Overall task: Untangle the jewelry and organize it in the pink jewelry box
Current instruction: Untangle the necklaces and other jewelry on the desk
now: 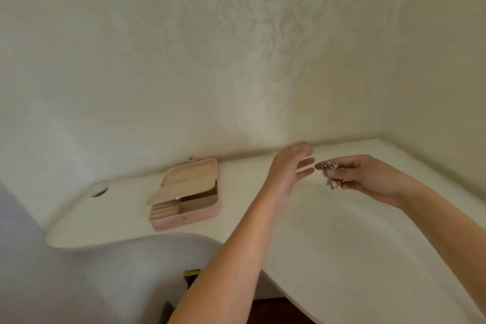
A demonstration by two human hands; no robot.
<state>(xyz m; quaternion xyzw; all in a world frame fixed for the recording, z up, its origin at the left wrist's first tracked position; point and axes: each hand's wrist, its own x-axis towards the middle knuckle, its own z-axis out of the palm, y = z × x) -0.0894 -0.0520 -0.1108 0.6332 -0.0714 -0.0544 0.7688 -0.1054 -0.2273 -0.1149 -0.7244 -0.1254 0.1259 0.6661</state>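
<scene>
A pink jewelry box (200, 214) lies on the white desk (342, 231) at the left, its lid half raised over beige compartments. My right hand (368, 176) hovers above the desk and pinches a tangled clump of silver jewelry (330, 167), with a bit of chain dangling below the fingers. My left hand (289, 166) is held just left of the clump, fingers straight and spread, a small gap short of the jewelry.
The desk has a curved front edge and a cable hole (100, 193) at its far left. Patterned wallpaper walls close the back and right side. Below the desk edge, a small yellow-and-black item (192, 272) shows near the floor.
</scene>
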